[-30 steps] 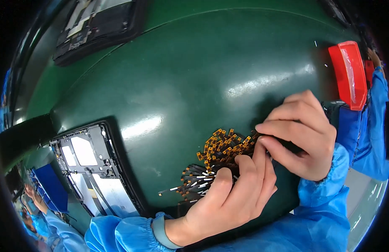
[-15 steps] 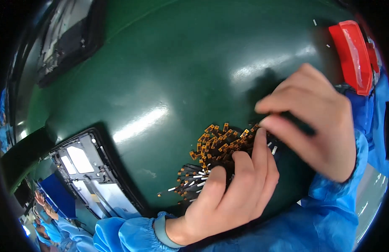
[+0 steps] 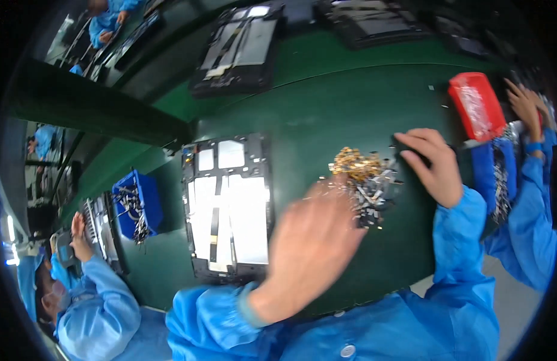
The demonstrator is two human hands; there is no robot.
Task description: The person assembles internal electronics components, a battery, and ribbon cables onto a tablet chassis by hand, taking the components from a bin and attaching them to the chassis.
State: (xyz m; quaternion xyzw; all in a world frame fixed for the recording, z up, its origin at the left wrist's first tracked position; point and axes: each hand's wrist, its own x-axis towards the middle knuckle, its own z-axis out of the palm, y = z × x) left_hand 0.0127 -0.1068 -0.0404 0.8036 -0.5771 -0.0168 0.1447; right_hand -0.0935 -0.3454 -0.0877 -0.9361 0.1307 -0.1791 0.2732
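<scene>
A pile of small flat flex cables (image 3: 358,163) with gold-coloured ends and black and white strips lies on the green table. My left hand (image 3: 319,240) is at the pile's near left side, its fingers smeared by motion, so I cannot tell whether it holds anything. Just right of the pile is my right hand (image 3: 433,163), thumb and forefinger apart, with nothing visible between them. An opened tablet-like device (image 3: 241,210) with a black frame and silvery-white panels lies left of my left hand.
At the right stand a red bin (image 3: 477,105) and a blue bin (image 3: 484,174) of small parts, beside another person's hands (image 3: 525,108). Another blue bin (image 3: 151,201) with cables is at the left, near a co-worker (image 3: 98,301). More opened devices (image 3: 239,51) lie along the far side.
The view has shifted, now taking in more of the table and both neighbours. My right hand has moved away from my left, and its thumb and forefinger are apart.
</scene>
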